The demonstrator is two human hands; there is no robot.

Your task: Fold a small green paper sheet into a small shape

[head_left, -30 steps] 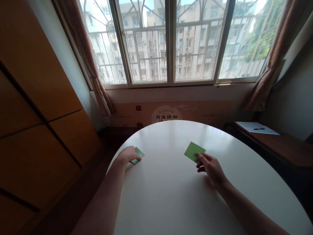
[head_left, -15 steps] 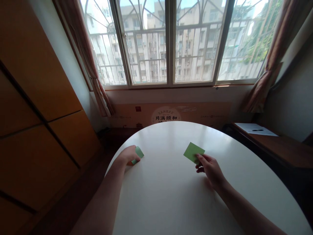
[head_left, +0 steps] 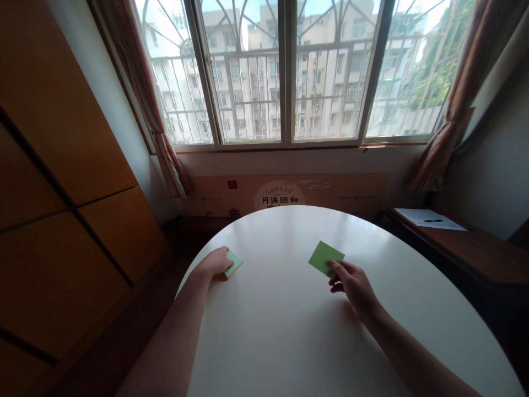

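At the left side of the white table my left hand (head_left: pixel 216 261) is closed on a pad of sticky notes (head_left: pixel 234 263). The pad's top is pale green, with a yellow-orange edge below, and it rests on or close to the tabletop. My right hand (head_left: pixel 349 280) pinches a single green sticky note (head_left: pixel 325 257) by its near right corner, thumb on top. The note is held flat and tilted above the table, well apart from the pad. Some of my right fingers curl underneath, and my left palm hides part of the pad.
The round white table (head_left: pixel 268 331) fills the middle. At the right, a brown desk (head_left: pixel 487 248) bears a sheet of paper (head_left: pixel 444 220) with a dark pen-like object on it. Wooden cabinets (head_left: pixel 111 215) stand on the left, and a barred window (head_left: pixel 256 82) lies behind.
The pad's top sheet was curled up under my left thumb and now lies flat. My right hand and its green note have barely moved.
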